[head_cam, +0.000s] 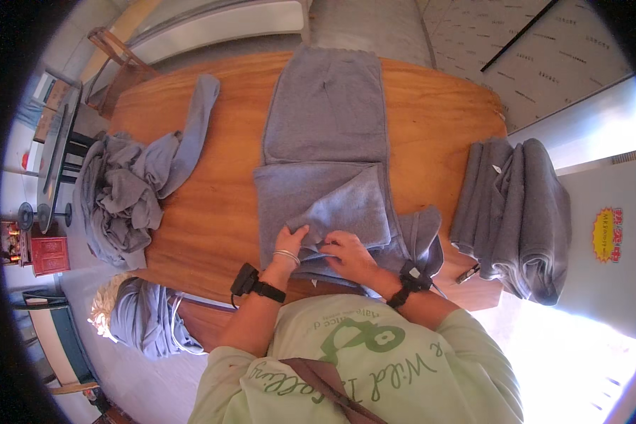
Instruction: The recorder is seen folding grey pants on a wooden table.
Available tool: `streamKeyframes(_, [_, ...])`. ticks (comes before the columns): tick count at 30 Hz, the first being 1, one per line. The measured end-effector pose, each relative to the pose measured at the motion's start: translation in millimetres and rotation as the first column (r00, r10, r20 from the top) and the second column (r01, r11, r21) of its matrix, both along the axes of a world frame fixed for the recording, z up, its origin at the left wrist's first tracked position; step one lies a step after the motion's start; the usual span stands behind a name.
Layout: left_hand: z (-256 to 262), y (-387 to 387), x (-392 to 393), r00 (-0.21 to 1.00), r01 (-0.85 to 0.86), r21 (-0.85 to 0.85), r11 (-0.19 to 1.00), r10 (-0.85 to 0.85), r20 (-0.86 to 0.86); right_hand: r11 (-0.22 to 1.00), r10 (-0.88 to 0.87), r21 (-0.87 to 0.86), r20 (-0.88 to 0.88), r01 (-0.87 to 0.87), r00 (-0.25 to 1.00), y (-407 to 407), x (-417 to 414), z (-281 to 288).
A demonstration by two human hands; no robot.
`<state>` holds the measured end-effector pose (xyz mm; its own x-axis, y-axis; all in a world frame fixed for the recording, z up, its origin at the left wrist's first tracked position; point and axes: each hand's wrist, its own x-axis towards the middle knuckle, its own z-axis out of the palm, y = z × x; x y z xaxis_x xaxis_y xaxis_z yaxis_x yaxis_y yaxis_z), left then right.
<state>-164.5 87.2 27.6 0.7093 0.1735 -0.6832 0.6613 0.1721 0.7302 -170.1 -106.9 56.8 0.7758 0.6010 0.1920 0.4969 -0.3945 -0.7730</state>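
Grey knit trousers point(326, 116) lie lengthwise on the wooden table point(222, 175), their waistband at the far edge and the near part folded up over itself. At the near end of that fold, my left hand point(290, 245) pinches the cloth between thumb and fingers. Close by on the right, my right hand point(350, 254) rests on the same cloth with bent fingers; whether it grips any is unclear. A corner of the top layer is turned back diagonally above both hands. Another loose part of grey cloth point(424, 233) bunches beyond my right wrist.
A crumpled heap of grey garments point(127, 191) covers the table's left side. Folded grey garments point(514, 212) are stacked at the right edge, near a small dark object point(467, 273). More grey cloth point(148, 318) hangs at the lower left. A wooden chair point(116, 69) stands behind.
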Motion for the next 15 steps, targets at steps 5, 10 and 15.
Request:
streamKeyframes(5, [10.4, 12.0, 27.3, 0.97, -0.001, 0.316, 0.949, -0.076, 0.232, 0.974, -0.228, 0.003, 0.009, 0.228, 0.974, -14.8, 11.8, 7.7])
streamKeyframes(10, [5.9, 32.2, 38.9, 0.928, 0.122, 0.575, 0.809, -0.299, 0.223, 0.931, -0.361, -0.077, -0.039, 0.357, 0.932, -25.0, 27.3, -3.6])
streamKeyframes(15, [2.0, 20.3, 24.9, 0.841, -0.128, 0.738, 0.662, -0.322, 0.434, 0.919, -0.39, -0.08, -0.032, 0.386, 0.92, -21.8, 40.1, -4.5])
